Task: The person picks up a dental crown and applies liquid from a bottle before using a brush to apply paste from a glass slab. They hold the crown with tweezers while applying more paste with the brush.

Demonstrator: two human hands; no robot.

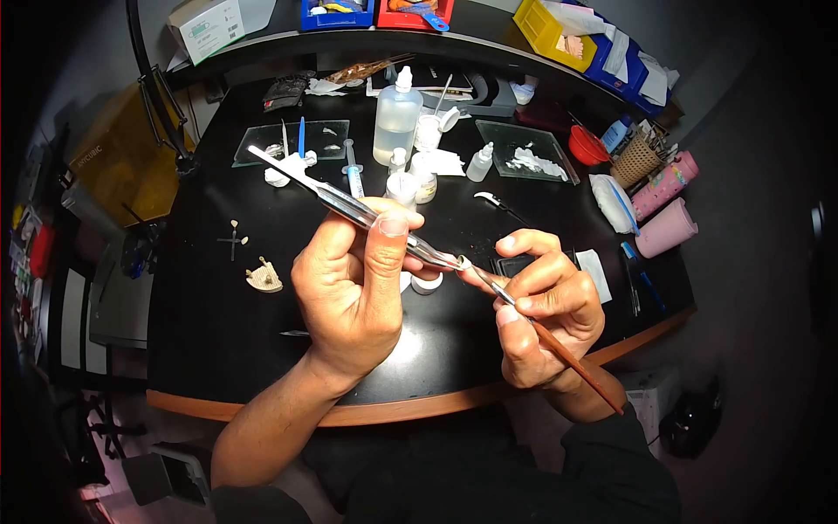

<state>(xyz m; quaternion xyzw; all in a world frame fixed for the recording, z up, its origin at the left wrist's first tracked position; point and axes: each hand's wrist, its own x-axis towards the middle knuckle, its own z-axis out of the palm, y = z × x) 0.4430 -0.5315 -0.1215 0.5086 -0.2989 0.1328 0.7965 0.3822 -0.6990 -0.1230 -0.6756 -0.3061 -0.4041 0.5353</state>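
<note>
My left hand (362, 279) is closed around shiny metal tweezers (349, 207), thumb pressed along their side. At their tip sits a small pale ring-like piece (463, 262), like a tooth crown. My right hand (550, 306) grips a fine brush (567, 356) with a brown wooden handle and metal ferrule. The brush's tip points at the small piece, close beside it. Below, between the hands, a small white jar (426, 285) stands on the black table (349, 384). A beige dental model (264, 276) lies left of my left hand.
A clear dropper bottle (398, 122) stands at the back among white jars. Glass slabs (524, 155) with white material lie either side. At the right are a red bowl (588, 145), a woven brush holder (644, 157) and pink bottles (666, 229). A lamp arm (161, 109) rises at left.
</note>
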